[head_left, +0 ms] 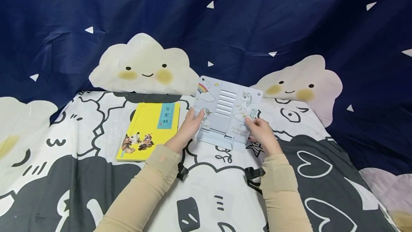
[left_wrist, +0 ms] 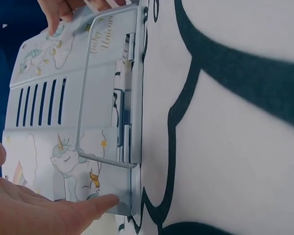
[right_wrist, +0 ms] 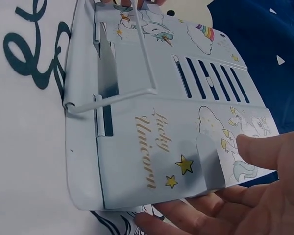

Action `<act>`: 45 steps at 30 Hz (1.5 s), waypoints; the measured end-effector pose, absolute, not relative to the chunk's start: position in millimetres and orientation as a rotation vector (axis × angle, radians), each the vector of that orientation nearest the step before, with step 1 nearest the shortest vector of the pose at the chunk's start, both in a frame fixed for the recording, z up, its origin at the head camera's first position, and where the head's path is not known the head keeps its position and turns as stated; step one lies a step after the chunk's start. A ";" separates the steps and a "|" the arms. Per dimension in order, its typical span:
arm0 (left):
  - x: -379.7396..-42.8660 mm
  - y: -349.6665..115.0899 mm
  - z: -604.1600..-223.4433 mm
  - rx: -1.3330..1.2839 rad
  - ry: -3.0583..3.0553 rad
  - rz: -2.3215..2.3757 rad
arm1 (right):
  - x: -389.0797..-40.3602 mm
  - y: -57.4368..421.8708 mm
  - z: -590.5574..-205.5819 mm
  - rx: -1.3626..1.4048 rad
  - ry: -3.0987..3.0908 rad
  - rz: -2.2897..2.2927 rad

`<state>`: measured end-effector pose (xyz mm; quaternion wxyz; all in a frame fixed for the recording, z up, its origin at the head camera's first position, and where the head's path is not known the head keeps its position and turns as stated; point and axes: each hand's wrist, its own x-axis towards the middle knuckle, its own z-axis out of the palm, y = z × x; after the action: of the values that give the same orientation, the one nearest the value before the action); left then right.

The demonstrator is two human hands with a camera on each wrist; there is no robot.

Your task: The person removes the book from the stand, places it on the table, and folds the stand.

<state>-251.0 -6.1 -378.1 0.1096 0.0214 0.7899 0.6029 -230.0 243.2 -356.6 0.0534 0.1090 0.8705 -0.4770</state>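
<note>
A pale metal book stand with unicorn prints, a rainbow and a slotted middle panel leans back on the bedding in the head view. My left hand holds its left side, thumb on the front. On the opposite edge, my right hand grips the stand, thumb in front and fingers behind, as the right wrist view shows. A wire page holder sticks out from the stand's lower front. Gold "Lucky Unicorn" lettering is printed near the right hand. The stand's back is hidden.
Left of the stand, a yellow book with a blue title label lies on the black-and-white patterned bedding. Behind hangs a dark blue cloth with clouds and white triangles. Black straps show at both wrists.
</note>
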 end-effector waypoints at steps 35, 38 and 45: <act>-270.2 1.4 -373.4 0.016 2.268 1.747 | -223.8 246.3 -350.4 0.335 2.670 -1.388; -272.5 1.4 -374.4 0.020 2.265 1.747 | -223.3 245.9 -349.7 0.329 2.685 -1.359; -275.6 1.3 -375.5 0.007 2.268 1.740 | -224.1 246.5 -348.7 0.308 2.698 -1.310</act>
<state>-275.6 1.3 -375.5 0.1412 0.0023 0.7854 0.6027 -224.1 246.5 -348.7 0.0634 0.1019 0.8931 -0.4336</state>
